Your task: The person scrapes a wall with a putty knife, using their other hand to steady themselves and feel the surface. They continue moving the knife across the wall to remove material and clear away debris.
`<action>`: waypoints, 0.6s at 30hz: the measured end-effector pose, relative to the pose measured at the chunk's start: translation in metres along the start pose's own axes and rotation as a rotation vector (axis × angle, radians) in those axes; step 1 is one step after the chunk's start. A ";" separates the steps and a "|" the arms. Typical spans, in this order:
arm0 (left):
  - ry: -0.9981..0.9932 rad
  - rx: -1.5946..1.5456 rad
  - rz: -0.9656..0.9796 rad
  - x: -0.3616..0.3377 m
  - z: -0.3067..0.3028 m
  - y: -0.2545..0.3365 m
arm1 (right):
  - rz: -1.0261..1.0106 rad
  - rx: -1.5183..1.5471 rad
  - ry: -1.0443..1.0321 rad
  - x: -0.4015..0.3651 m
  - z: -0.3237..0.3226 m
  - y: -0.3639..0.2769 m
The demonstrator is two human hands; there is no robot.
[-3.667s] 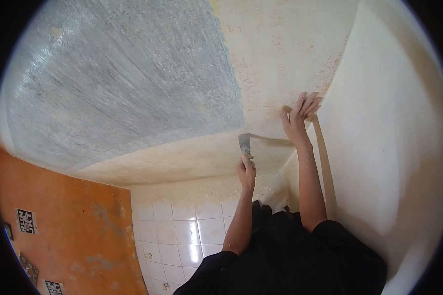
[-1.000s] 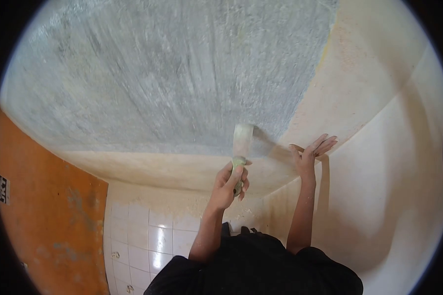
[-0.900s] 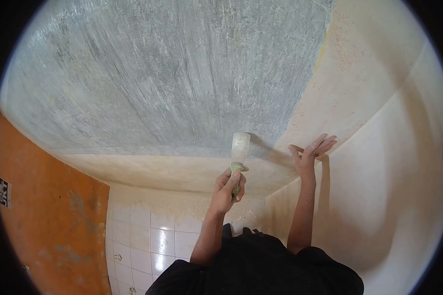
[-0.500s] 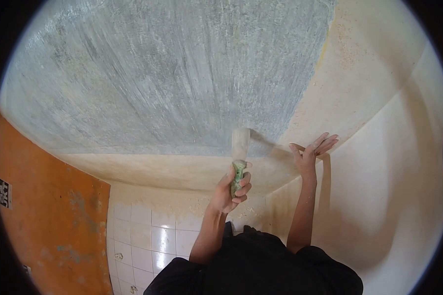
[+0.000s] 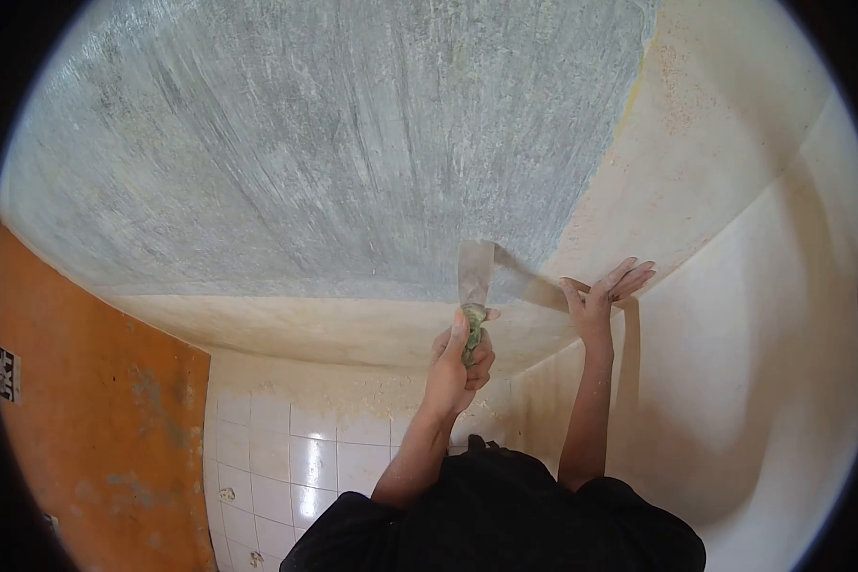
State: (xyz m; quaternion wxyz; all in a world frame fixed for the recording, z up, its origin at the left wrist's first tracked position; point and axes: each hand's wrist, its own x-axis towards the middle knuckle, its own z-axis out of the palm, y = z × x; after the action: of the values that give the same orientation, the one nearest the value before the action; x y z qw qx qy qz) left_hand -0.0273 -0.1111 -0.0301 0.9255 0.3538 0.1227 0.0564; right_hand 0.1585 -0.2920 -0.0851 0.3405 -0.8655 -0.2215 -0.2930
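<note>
My left hand (image 5: 462,357) is closed around the green handle of a putty knife (image 5: 475,272), thumb lying along the handle. Its broad metal blade points up the wall and overlaps the lower edge of the grey painted patch (image 5: 372,143). To the right, my right hand (image 5: 605,291) rests against the pale wall with fingers stretched out and thumb apart, holding nothing. White dust marks its fingers. Streaks run across the grey surface above both hands.
An orange wall (image 5: 105,410) with a black-and-white sticker (image 5: 5,372) is on the left. White floor tiles (image 5: 353,467) lie below, with pale crumbs along the wall's foot. A cream wall (image 5: 705,381) meets the painted one in a corner on the right.
The putty knife has shifted slightly right and up, and my left wrist has rolled so the thumb now lies over the handle. My right hand has stayed in place.
</note>
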 end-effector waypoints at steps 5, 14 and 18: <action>0.021 0.002 0.003 -0.002 0.000 0.000 | -0.063 -0.043 0.005 -0.001 -0.001 0.005; -0.022 -0.054 0.013 0.006 -0.005 -0.007 | -0.068 -0.013 0.001 -0.001 0.003 0.015; -0.045 -0.032 -0.015 -0.004 0.000 0.001 | -0.025 -0.005 -0.033 -0.002 0.003 0.013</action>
State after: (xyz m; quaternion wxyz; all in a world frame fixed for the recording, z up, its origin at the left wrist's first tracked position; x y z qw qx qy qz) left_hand -0.0312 -0.1110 -0.0292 0.9339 0.3393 0.1037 0.0434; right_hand 0.1658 -0.2990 -0.0943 0.3309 -0.8683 -0.2370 -0.2834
